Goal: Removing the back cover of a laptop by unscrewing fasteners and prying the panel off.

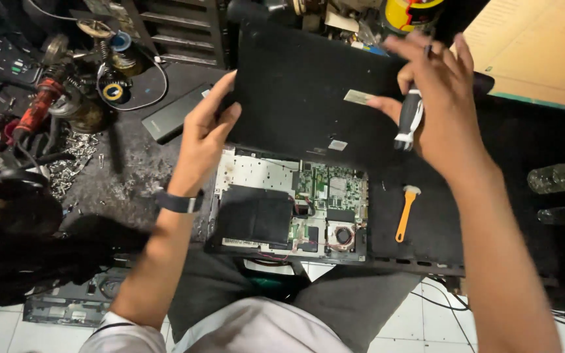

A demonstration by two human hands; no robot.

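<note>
- Black plastic fills the middle of the head view: you hold the laptop's bottom cover lifted and tilted up off the opened laptop, so the inside lies bare below it.
- Your left hand has its grip closed on the cover's left edge, thumb on the near face and fingers wrapped behind, which steadies that side.
- Your right hand works double: its grip is closed around a screwdriver with a black-and-white handle, while the fingertips press against the cover's right edge.
- Below the cover, the laptop's shell acts as a shallow tray: in it sit a flat black battery pack, a green circuit board and a round cooling fan.
- An orange pry tool lies on the dark counter just right of the laptop, within easy reach.
- A slim black slab rests left of the cover; whether it is a phone or a drive you cannot tell.
- Loose screws and red-handled tools crowd the counter's left side.
</note>
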